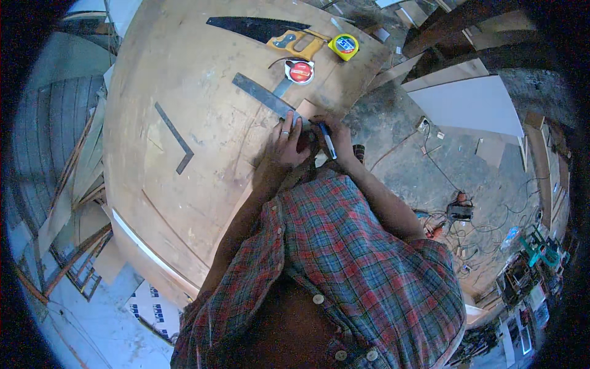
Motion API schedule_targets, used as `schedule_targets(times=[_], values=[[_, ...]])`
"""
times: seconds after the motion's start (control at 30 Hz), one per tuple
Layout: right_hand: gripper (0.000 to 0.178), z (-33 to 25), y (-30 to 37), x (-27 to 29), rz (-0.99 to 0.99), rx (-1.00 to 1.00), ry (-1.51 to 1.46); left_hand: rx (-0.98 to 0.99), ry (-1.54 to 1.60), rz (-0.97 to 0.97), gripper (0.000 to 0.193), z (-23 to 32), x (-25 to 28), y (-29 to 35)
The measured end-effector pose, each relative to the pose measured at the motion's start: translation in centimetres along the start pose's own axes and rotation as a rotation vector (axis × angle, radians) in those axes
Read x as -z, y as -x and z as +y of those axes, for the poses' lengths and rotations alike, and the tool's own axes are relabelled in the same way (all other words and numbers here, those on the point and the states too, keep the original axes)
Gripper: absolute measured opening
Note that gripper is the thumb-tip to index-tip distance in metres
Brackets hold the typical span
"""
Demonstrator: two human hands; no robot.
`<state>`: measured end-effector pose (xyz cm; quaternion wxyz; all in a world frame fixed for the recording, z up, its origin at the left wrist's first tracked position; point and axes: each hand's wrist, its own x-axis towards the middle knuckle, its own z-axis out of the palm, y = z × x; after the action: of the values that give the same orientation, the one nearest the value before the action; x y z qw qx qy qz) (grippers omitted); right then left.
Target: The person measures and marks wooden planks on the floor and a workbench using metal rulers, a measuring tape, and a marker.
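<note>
My left hand presses down with its fingers on the near end of a flat metal ruler, which slants across the tabletop. The thumb side of that hand is in shadow. Close by on the right, my right hand grips a white and blue pen, its tip end hidden among the fingers. Between the hands and just beyond them lies a small light wood piece, partly covered by the ruler and fingers. A red and white tape measure rests beyond the ruler.
A handsaw with a wooden handle and a yellow tape measure lie at the far side of the wooden table. An L-shaped metal square is at left. Cables and a dark power tool are at right.
</note>
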<state>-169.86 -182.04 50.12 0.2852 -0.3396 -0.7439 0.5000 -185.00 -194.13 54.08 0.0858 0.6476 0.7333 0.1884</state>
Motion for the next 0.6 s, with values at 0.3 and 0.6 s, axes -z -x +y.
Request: schedule_targets(times=[0.3, 0.6], values=[[0.025, 0.06, -0.18, 0.07, -0.011, -0.035, 0.066, 0.034, 0.012, -0.004, 0.089, -0.1, -0.4, 0.3], [0.026, 0.27, -0.33, 0.29, -0.053, -0.048, 0.006, 0.081, -0.104, -0.061, 0.084, 0.42, 0.13, -0.07]])
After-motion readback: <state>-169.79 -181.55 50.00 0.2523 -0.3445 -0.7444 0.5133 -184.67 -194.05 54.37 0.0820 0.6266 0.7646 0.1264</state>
